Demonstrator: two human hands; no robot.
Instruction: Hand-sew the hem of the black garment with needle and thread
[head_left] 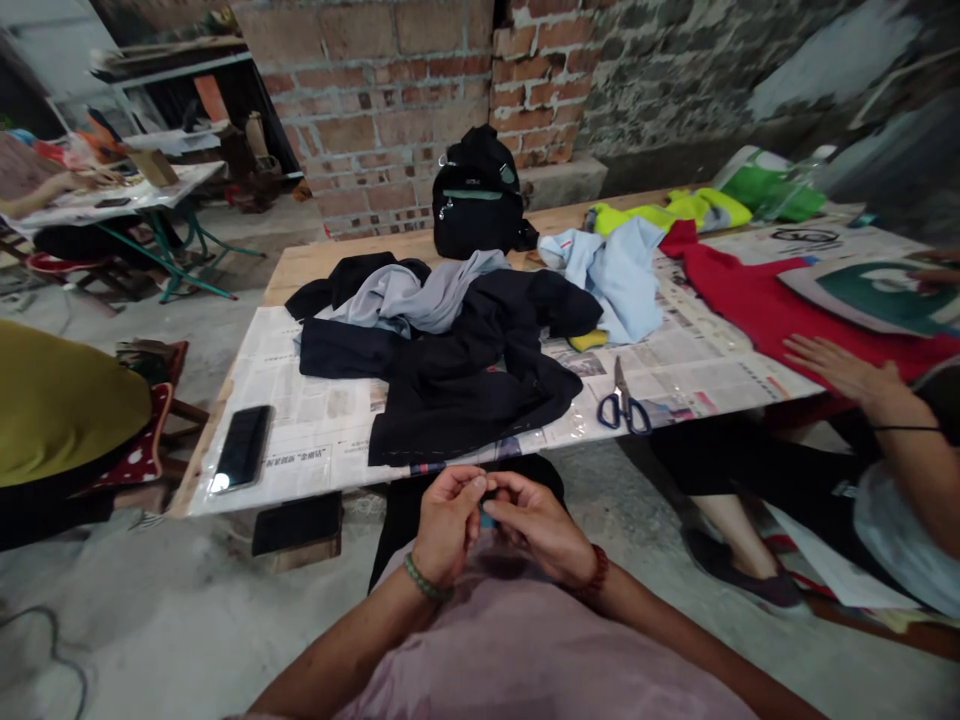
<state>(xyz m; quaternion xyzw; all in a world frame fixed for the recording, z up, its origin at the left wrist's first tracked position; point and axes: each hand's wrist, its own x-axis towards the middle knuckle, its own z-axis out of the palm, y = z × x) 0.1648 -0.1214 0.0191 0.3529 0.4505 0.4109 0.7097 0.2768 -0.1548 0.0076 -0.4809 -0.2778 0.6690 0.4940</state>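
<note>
My left hand (450, 525) and my right hand (536, 520) meet over my lap, just below the table's front edge. Both are closed in a pinch, thumbs against fingertips, and whatever lies between them is too small to name. A bit of blue shows beneath the fingers. Straight ahead on the table lies a dark garment (465, 400), crumpled, with a pale stitch line along its near edge. A grey cloth (435, 295) rests across the dark heap. To the right are scissors (622, 405) with dark blue handles, blades pointing away from me.
Newspaper under clear plastic covers the table (337, 440). A phone (244, 447) lies at its left corner. Behind the clothes stand a black backpack (478, 200) and a light blue garment (619, 275). At right, a co-worker's hand (847, 370) rests by red cloth (742, 300) and an iron (877, 290).
</note>
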